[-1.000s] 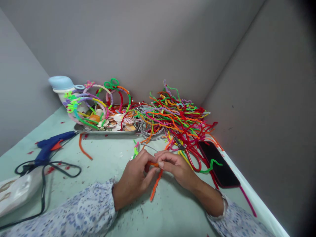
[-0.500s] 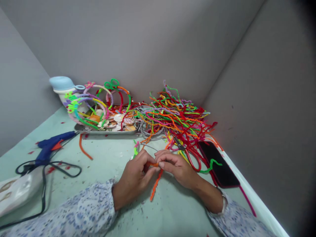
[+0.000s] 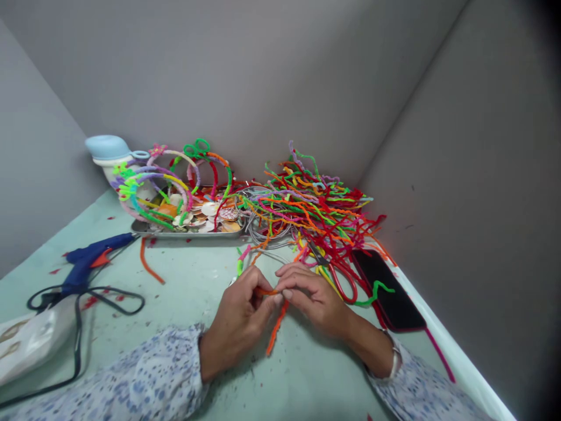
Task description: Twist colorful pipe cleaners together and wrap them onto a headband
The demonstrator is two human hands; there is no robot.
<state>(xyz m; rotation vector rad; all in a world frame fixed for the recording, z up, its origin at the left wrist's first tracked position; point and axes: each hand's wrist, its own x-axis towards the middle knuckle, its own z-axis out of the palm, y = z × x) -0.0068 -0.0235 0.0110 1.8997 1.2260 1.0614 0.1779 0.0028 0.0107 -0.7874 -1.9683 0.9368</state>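
An orange pipe cleaner (image 3: 276,330) hangs down toward the table from between my two hands, with a short stretch of orange running across between the fingertips. My left hand (image 3: 243,313) pinches it from the left, fingers curled. From the right, my right hand (image 3: 313,298) pinches the same orange piece, thumb and forefinger close to the left thumb. A wire with a green and pink wrapped end (image 3: 240,266) lies just beyond my left hand. Red-handled scissors (image 3: 344,283) rest beyond my right hand, partly under pipe cleaners.
A metal tray (image 3: 188,235) holds shells and wrapped headbands, beside a white bottle (image 3: 109,149). Loose pipe cleaners (image 3: 307,204) are heaped at the back. A blue glue gun (image 3: 83,263) and its cord lie left, a plastic bag (image 3: 39,339) nearer, a phone (image 3: 388,292) right.
The fingers of both hands have shifted slightly along the orange piece, and the right fingers are a little more raised. The wrapped wire end beyond my left hand has moved slightly.
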